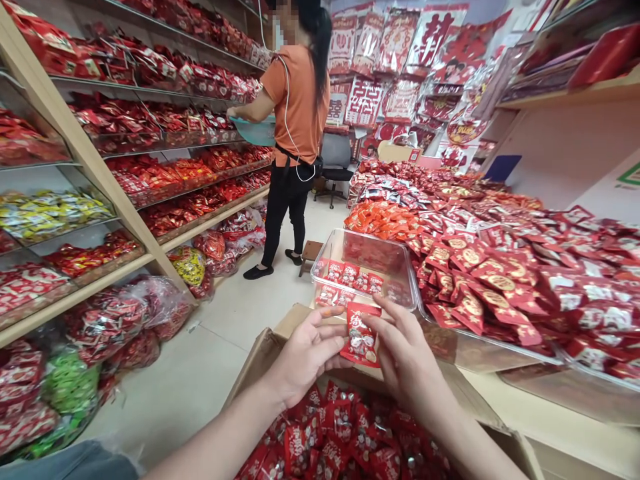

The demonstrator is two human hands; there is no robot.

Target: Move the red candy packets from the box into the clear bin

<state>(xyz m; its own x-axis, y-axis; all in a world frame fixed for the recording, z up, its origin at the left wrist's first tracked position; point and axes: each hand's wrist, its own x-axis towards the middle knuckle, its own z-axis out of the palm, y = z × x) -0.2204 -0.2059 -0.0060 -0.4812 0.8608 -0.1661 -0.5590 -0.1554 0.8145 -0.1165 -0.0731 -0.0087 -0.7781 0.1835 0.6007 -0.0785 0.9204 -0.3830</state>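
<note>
Between my two hands is a small red candy packet (361, 335) with white lettering and a printed picture, its front facing me. My left hand (317, 347) pinches its left edge with the fingers closed. On the other side, my right hand (403, 343) grips the right edge and upper corner. Below them stands an open cardboard box (260, 363) filled with loose red packets (345, 427) of a similar look. Just beyond my fingers sits a clear plastic bin (367, 243) with a few rows of red packets (350, 277) lying at its near end.
To the right, clear bins overflow with red packets (475, 273). Shelves (150, 153) of packaged sweets line the left wall, with filled bags (115, 320) on the floor below. A person in an orange top (303, 100) stands in the aisle holding a teal basket (255, 130), near a small stool (311, 253).
</note>
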